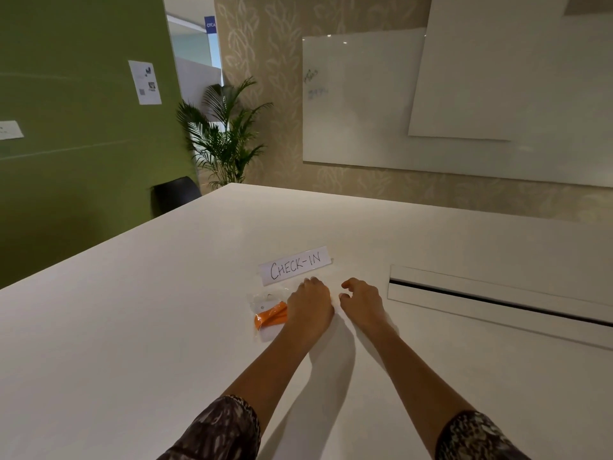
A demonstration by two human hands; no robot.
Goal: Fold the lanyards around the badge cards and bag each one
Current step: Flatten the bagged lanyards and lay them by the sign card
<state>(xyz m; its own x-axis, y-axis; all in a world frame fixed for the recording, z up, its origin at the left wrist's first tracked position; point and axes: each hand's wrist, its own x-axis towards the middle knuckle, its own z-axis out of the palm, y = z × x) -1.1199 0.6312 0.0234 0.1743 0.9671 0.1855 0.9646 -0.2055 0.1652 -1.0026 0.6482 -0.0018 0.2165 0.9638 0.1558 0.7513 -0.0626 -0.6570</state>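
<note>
An orange lanyard (270,316) lies folded inside a clear plastic bag (265,302) on the white table (132,310), just left of my left hand (310,305). My left hand lies palm down with its fingers curled onto the table, near what looks like clear plastic. My right hand (360,302) hovers beside it with loosely curled fingers; what is under them I cannot make out. No badge card shows clearly.
A paper sign reading CHECK-IN (295,265) lies just beyond my hands. A long cable slot with a raised flap (497,293) runs across the table on the right. A potted palm (225,137) and a whiteboard (361,97) stand behind the table.
</note>
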